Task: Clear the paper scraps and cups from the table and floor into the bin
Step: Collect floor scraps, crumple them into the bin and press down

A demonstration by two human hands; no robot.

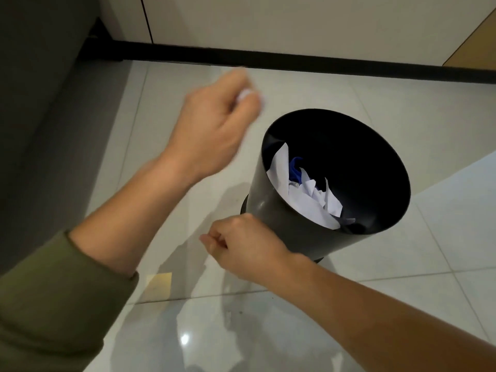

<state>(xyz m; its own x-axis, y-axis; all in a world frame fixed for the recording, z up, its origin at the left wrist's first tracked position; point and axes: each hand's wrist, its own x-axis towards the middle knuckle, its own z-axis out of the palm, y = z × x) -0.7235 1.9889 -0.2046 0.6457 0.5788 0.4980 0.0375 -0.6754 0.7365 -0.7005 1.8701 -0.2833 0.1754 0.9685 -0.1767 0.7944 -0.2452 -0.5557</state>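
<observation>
Bin (300, 237) holds crumpled paper (308, 205); left hand (209, 135) grips a scrap (248, 96), right hand (249, 248) fisted.

1. The floor (402, 103) is laid with large, glossy, pale grey tiles with thin grout lines between them.
2. A round black bin (268, 210) stands upright on the tiles, right of the middle, on a slightly wider black foot. It casts a soft shadow to its left.
3. A small yellowish rectangular patch (159, 282) lies flat on a tile, near the bin and to its left. I cannot tell what it is.
4. A few tiny dark specks (240, 312) dot the tile in front of the bin.
5. A bright glint of lamp light (184, 339) reflects in the nearest tile.
6. A dark grey piece of furniture (40, 103) sits on the floor at the far left.
7. A black skirting strip (295, 60) meets the floor along the wall.
</observation>
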